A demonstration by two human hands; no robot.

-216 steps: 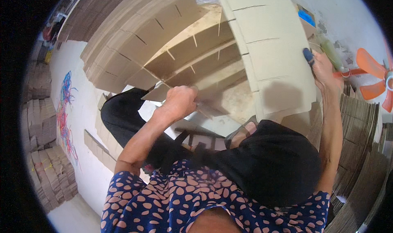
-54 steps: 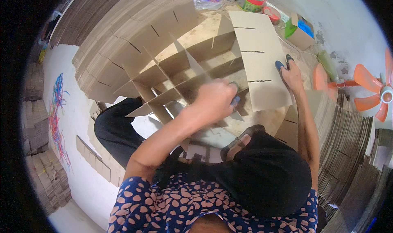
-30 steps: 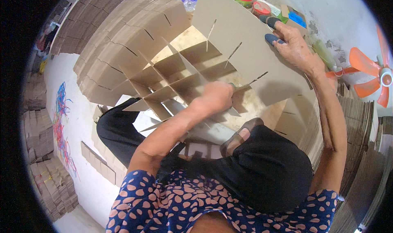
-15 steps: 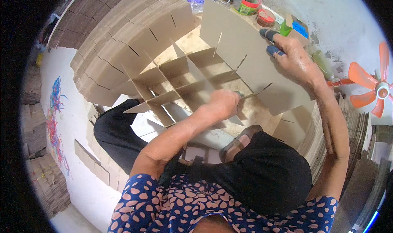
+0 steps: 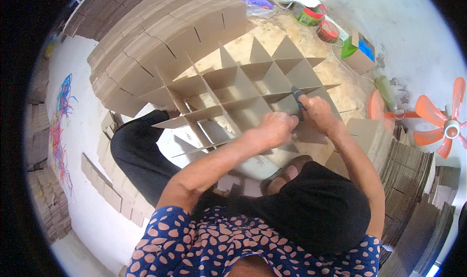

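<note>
Before me stands a cardboard divider grid (image 5: 224, 84), its slotted strips crossing upright to form several open cells. My left hand (image 5: 278, 130) is closed on the grid's near side, the fingers curled around a strip. Just to its right, my right hand (image 5: 318, 112) grips the rightmost cardboard strip (image 5: 307, 76), which sits across the long strips. Dark covers show on the right hand's fingers, and its thumb side points at the cell's edge. The hands hide the joint between them.
Stacks of slotted cardboard sheets (image 5: 146, 48) rise at the far left, and more cardboard stacks (image 5: 406, 175) stand at the right. An orange fan (image 5: 451, 129) is at the right. A red-rimmed tub (image 5: 311, 15) and a small open box (image 5: 359, 53) lie at the back.
My right hand has come left and down with the large cardboard strip, which now sits across the grid's right end. My left hand stays at the near side, slightly farther right.
</note>
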